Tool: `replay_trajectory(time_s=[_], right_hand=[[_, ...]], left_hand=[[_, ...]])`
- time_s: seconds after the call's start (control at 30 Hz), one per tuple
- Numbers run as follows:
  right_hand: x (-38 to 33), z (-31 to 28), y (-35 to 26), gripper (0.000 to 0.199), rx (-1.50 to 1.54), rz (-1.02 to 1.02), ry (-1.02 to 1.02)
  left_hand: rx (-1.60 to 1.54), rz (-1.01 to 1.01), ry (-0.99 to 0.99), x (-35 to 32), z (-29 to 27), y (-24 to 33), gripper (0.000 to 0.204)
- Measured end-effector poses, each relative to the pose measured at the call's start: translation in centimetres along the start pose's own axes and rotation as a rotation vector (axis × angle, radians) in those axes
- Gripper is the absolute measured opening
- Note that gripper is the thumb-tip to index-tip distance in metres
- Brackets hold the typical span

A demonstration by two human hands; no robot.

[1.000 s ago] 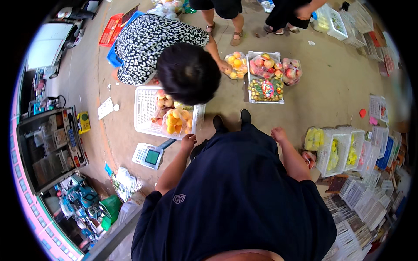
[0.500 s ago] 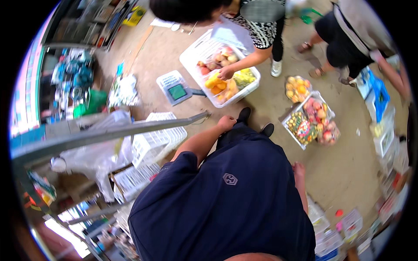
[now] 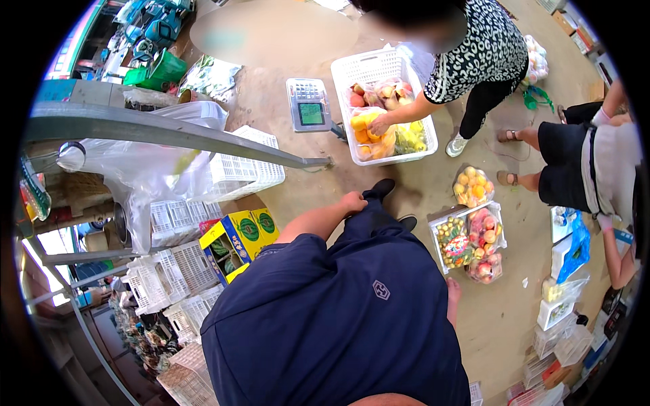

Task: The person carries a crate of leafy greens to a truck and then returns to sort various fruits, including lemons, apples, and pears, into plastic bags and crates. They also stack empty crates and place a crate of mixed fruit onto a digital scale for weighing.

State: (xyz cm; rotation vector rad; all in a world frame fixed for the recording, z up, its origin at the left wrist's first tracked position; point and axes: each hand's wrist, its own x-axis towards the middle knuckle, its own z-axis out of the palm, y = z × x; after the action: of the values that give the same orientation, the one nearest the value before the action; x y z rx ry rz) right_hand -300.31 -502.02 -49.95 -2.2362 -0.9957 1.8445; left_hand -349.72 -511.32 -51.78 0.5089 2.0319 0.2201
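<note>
My left hand [image 3: 353,202] hangs in front of my dark trousers, fingers curled in; whether anything is inside them is hidden. My right hand [image 3: 454,289] shows only in part past the edge of my navy shirt [image 3: 325,318], its fingers mostly hidden. Ahead of my feet stands a white plastic crate [image 3: 395,161] with bagged fruit, beside a scale display [image 3: 310,111]. Another person's hand [image 3: 380,124] touches a bag of orange-yellow fruit [image 3: 365,135] in it. To my right on the floor are a white box of fruit [image 3: 440,254] and a bag of yellowish fruit [image 3: 472,187].
A grey metal rail [image 3: 203,132] crosses at left, above white crates [image 3: 254,162] and clear plastic sheeting [image 3: 128,176]. A yellow carton [image 3: 240,240] lies beside my left side. A second person [image 3: 575,162] stands at right, near a blue bag [image 3: 574,249].
The view has turned, so the crate, scale and fruit appear further right. The yellow carton has come into sight. The other person's hand stays at the yellow fruit.
</note>
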Motion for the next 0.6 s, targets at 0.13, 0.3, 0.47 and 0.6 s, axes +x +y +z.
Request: replay_trajectory(time_s=[0.13, 0.3, 0.47, 0.6], right_hand=[[-0.6, 0.4, -0.3, 0.032, 0.041, -0.009, 0.0], [-2.5, 0.4, -1.5, 0.03, 0.02, -0.019, -0.016], [-3.7, 1.1, -1.7, 0.029, 0.012, 0.011, 0.022], [-2.7, 1.1, 1.0, 0.031, 0.06, 0.064, 0.038]], left_hand=[[0.015, 0.043, -0.017, 1.4, 0.2, 0.3, 0.037], [-0.011, 0.057, 0.02, 2.0, 0.7, 0.3, 0.038], [0.012, 0.093, 0.01, 2.9, 0.2, 0.1, 0.038], [-0.041, 0.107, -0.011, 3.3, 0.0, 1.6, 0.036]])
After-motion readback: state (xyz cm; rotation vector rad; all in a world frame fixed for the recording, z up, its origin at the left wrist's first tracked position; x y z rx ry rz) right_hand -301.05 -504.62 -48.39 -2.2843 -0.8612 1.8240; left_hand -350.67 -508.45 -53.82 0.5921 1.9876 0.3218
